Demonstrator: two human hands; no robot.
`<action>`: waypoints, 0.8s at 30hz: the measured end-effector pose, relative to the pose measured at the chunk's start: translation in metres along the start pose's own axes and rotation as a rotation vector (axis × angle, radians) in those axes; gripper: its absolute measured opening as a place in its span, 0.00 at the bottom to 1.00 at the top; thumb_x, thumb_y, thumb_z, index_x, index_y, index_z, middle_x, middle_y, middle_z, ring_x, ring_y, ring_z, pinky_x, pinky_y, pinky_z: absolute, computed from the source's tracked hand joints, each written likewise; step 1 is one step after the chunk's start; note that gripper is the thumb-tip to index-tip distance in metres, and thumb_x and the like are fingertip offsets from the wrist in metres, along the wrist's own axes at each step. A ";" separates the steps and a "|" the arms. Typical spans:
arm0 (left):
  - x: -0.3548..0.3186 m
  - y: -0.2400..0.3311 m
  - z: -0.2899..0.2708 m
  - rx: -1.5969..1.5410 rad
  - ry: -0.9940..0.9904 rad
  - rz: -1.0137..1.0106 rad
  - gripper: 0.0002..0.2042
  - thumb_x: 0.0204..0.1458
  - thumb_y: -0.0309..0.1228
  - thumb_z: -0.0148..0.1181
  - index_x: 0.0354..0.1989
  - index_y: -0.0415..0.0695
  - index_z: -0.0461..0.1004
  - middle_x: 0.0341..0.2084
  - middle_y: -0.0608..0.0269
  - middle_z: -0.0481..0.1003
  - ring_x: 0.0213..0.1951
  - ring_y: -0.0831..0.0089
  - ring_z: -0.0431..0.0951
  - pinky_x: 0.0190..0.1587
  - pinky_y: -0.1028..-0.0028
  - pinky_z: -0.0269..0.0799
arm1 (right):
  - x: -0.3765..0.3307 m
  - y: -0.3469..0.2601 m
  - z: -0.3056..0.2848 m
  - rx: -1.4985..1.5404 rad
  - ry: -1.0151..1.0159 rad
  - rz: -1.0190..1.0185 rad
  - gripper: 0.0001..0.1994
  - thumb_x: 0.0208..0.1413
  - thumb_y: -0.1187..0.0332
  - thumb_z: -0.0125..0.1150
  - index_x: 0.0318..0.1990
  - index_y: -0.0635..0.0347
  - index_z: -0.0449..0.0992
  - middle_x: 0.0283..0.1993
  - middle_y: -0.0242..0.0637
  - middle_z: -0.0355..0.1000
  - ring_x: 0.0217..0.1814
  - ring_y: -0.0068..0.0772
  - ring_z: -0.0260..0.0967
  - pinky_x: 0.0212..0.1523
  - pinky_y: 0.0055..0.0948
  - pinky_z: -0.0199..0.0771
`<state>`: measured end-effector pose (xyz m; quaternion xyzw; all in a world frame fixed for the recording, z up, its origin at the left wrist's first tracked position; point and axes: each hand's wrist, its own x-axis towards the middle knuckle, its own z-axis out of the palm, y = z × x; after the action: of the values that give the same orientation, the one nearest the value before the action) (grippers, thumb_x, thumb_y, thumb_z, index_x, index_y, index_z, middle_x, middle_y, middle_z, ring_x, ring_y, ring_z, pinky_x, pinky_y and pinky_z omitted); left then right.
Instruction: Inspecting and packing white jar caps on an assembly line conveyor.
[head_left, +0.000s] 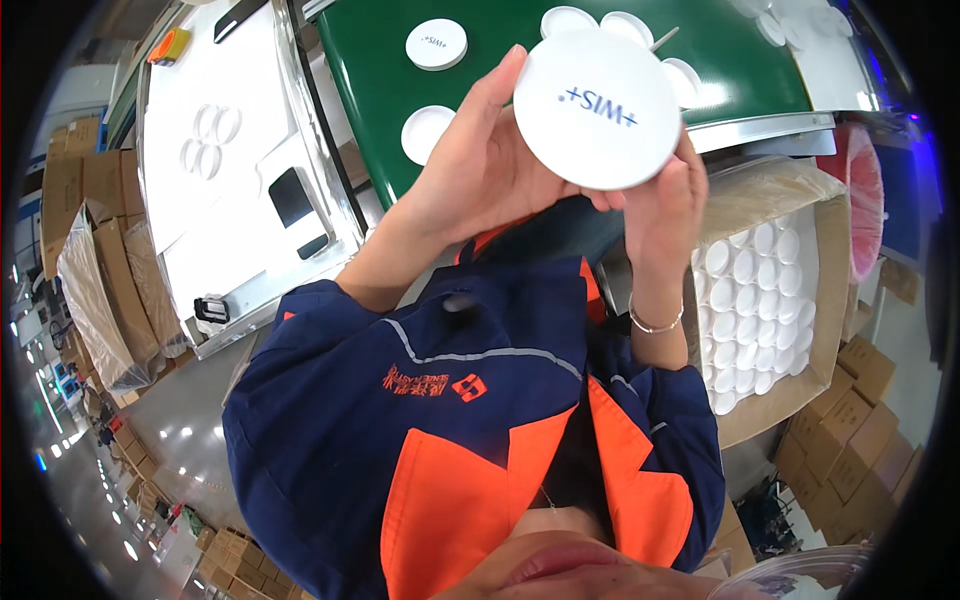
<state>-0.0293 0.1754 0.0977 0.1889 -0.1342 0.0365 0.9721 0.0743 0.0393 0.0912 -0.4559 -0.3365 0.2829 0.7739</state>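
A round white lid [598,145] with dark printing is raised in front of me, its flat face turned up. My left hand [490,150] grips it from the left, thumb along the edge and fingers partly hidden beneath. On the other side my right hand [672,205] closes round the lower right rim. Beyond them, similar white lids lie on a green work surface [370,60]: a printed one [437,45] at the far left, a plain one [427,133] beside my left wrist, and several more partly behind the raised lid.
At right stands an open carton [835,330] holding rows of white lids [755,300]. A white table [235,70] at left bears a phone-like dark object [296,210], clear rings [205,125] and an orange tape dispenser [170,46]. Stacked cardboard boxes [845,430] stand at lower right.
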 end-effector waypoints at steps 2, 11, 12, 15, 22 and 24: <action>-0.002 -0.003 0.014 -0.032 0.070 0.056 0.30 0.64 0.53 0.27 0.64 0.42 0.56 0.57 0.56 0.67 0.56 0.66 0.68 0.58 0.62 0.63 | -0.005 -0.013 0.006 0.079 -0.034 0.050 0.16 0.61 0.62 0.52 0.42 0.70 0.70 0.44 0.36 0.64 0.34 0.24 0.70 0.32 0.21 0.71; -0.008 -0.007 0.020 -0.013 -0.078 0.062 0.29 0.65 0.51 0.26 0.66 0.45 0.54 0.61 0.62 0.62 0.61 0.69 0.62 0.63 0.66 0.56 | -0.016 -0.016 0.010 0.163 0.036 -0.017 0.17 0.58 0.59 0.56 0.42 0.68 0.71 0.45 0.37 0.65 0.41 0.25 0.70 0.38 0.22 0.74; -0.009 -0.006 0.021 -0.028 -0.081 0.062 0.28 0.65 0.51 0.27 0.65 0.45 0.55 0.60 0.62 0.63 0.61 0.70 0.62 0.63 0.66 0.56 | -0.015 -0.017 0.012 0.165 0.033 -0.017 0.17 0.58 0.59 0.56 0.42 0.68 0.71 0.45 0.37 0.65 0.41 0.25 0.70 0.38 0.22 0.74; -0.014 0.004 0.026 0.334 0.216 0.000 0.28 0.65 0.51 0.29 0.64 0.45 0.56 0.60 0.61 0.63 0.61 0.70 0.62 0.63 0.66 0.56 | -0.010 -0.015 0.014 0.135 0.119 0.035 0.14 0.56 0.62 0.58 0.40 0.66 0.71 0.44 0.36 0.66 0.47 0.26 0.67 0.50 0.24 0.67; -0.097 0.022 -0.094 2.604 0.701 -0.199 0.34 0.47 0.44 0.63 0.62 0.46 0.59 0.59 0.47 0.60 0.60 0.49 0.59 0.61 0.59 0.55 | 0.018 0.045 -0.018 -0.802 -0.361 -0.017 0.08 0.50 0.72 0.63 0.30 0.62 0.69 0.39 0.35 0.65 0.42 0.33 0.67 0.46 0.28 0.66; -0.110 0.025 -0.101 2.355 0.728 -0.320 0.33 0.48 0.42 0.63 0.62 0.46 0.58 0.60 0.46 0.57 0.61 0.48 0.58 0.60 0.59 0.57 | 0.021 0.073 -0.020 -1.156 -0.502 -0.191 0.08 0.48 0.71 0.63 0.33 0.59 0.70 0.40 0.36 0.67 0.44 0.37 0.67 0.44 0.37 0.67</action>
<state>-0.1134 0.2344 -0.0141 0.9390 0.2821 0.0659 0.1851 0.0931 0.0754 0.0243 -0.6877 -0.6450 0.0836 0.3225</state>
